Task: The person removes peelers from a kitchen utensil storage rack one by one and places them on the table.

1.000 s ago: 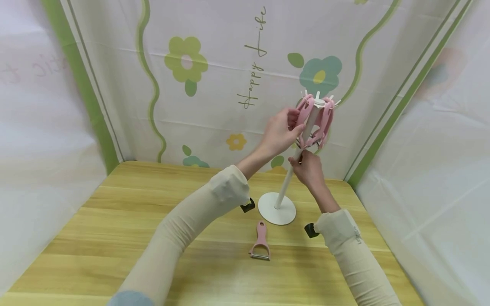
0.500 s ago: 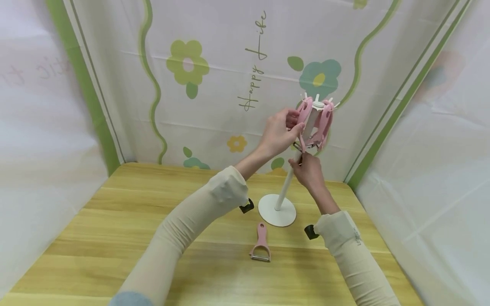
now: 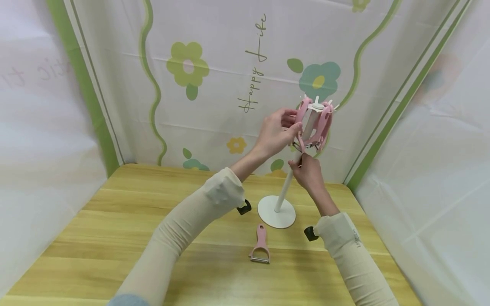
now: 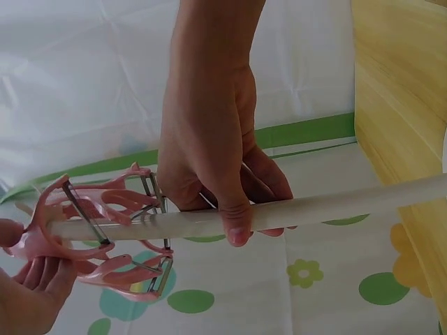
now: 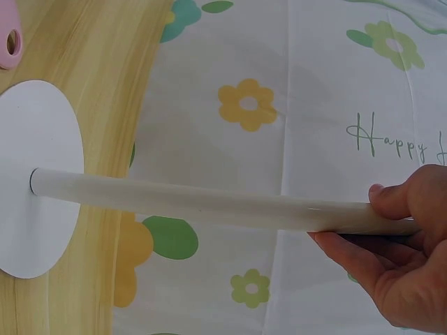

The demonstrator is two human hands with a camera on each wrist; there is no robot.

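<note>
A white stand with a round base rises from the wooden table, prongs ringing its top. Several pink peelers hang from those prongs. With thumb and fingers my left hand pinches one pink peeler at the left side of the top. Its metal blade stands near the pole in the left wrist view. Lower down, my right hand grips the white pole just below the hanging peelers. Another pink peeler lies on the table in front of the base, blade end toward me.
The wooden table reaches back to a white curtain printed with flowers. Curtains hang at both sides too. Black straps show under my cuffs.
My left hand has drawn slightly left with the peeler it holds, which now stands a little farther out from the pole. My right hand stays on the pole.
</note>
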